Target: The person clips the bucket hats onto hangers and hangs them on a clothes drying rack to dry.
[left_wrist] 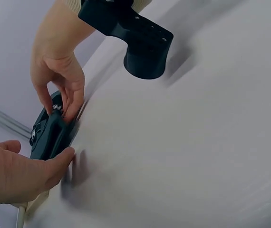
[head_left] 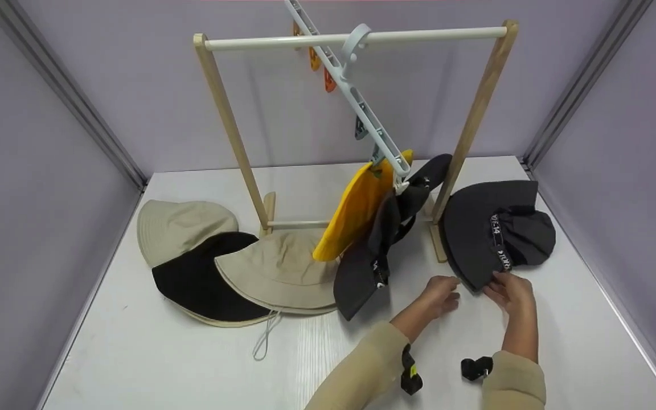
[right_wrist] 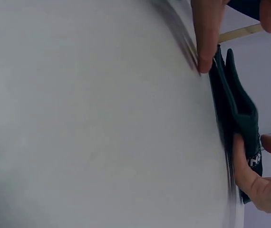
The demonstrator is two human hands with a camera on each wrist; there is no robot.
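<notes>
A dark grey wide-brimmed sun hat with a white-lettered band lies folded on the right of the table. At its near brim corner, my right hand pinches the fabric between thumb and fingers. The right wrist view shows a finger under the folded hat and the thumb above. My left hand is just left of that corner. In the left wrist view, the left hand's fingers are fairly straight, with the fingertips right at the brim edge.
A wooden rack with a white rod carries a clip hanger. A yellow hat and another dark grey hat hang from it. Beige hats and a black-faced brim lie at left. Walls enclose the table.
</notes>
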